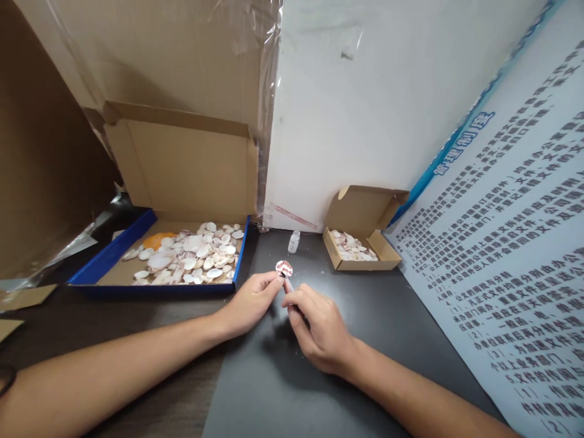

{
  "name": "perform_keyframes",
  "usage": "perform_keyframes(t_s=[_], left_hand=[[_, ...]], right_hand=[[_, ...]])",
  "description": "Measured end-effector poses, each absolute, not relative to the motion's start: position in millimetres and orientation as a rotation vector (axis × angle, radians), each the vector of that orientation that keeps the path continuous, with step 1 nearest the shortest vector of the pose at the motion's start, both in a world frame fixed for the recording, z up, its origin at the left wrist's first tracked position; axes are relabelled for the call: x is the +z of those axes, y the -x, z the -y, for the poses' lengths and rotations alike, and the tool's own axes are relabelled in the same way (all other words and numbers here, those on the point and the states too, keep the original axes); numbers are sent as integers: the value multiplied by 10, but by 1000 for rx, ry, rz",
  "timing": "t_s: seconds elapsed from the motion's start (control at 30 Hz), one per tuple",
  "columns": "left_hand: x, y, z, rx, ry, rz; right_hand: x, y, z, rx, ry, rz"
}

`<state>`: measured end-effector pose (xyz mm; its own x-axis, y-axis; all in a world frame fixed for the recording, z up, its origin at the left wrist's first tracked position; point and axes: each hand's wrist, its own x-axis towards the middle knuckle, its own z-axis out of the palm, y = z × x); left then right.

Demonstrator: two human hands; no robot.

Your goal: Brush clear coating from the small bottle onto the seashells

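My left hand (253,301) is closed, its thumb and fingertips pinching a small seashell (284,266) with reddish-brown and white markings. The shell is held up above the dark mat. Close beside it, my right hand (319,328) is closed around a thin tool (286,282) with a dark tip, which meets the lower edge of the shell. Fingers hide most of the tool, so its exact kind is unclear. Just beyond the hands a small clear bottle (294,243) with a pale label stands on the mat.
On the left lies an open blue-sided cardboard box (114,248) holding many pale shells (196,249) and something orange (157,239). A smaller open cardboard box (358,265) with shells stands back right. A white wall panel (365,109) rises behind; a printed board (511,231) borders the right.
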<state>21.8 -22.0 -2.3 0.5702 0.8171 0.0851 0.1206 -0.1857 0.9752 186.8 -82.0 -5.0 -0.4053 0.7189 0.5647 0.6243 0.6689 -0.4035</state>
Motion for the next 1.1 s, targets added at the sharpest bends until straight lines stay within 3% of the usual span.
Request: perform_keyframes(t_s=[1.1], left_hand=[[-50,-210,230,740,-1692,-857]], right_hand=[[93,-1947,792,-84,1019,2243]])
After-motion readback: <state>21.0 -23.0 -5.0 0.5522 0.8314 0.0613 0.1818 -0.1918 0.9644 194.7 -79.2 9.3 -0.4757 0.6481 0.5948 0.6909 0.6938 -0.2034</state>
